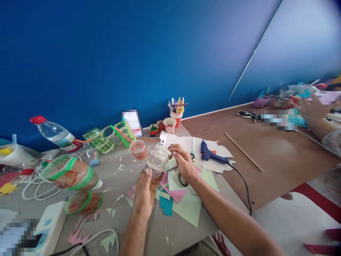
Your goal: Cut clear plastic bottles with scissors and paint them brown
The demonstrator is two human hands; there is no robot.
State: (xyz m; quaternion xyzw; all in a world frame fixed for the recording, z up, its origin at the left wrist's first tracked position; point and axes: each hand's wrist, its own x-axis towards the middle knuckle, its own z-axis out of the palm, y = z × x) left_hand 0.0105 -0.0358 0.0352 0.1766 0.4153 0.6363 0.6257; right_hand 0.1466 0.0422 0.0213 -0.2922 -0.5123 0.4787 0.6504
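Observation:
A clear plastic bottle piece (pixel 157 160) with ridged sides is held tilted above the grey table. My left hand (pixel 147 188) is closed round its lower end. My right hand (pixel 183 161) pinches its right side with bent fingers. Beneath my right hand lie scissors (pixel 183 182) with dark handles, partly hidden, on pink and pale green paper sheets (pixel 188 209). Just left of the bottle piece stands a small cup (pixel 138 150) with reddish-brown smears. To the right, a blue glue gun (pixel 213 153) rests on a torn white sheet (pixel 226 167).
Bottle parts with green bands (pixel 70 172), a red-capped water bottle (pixel 60 134) and a white power strip (pixel 50 227) occupy the left. Paint cups (pixel 169 125) stand by the blue wall. A wooden stick (pixel 243 152) lies right. A co-worker's hand (pixel 314 108) is far right.

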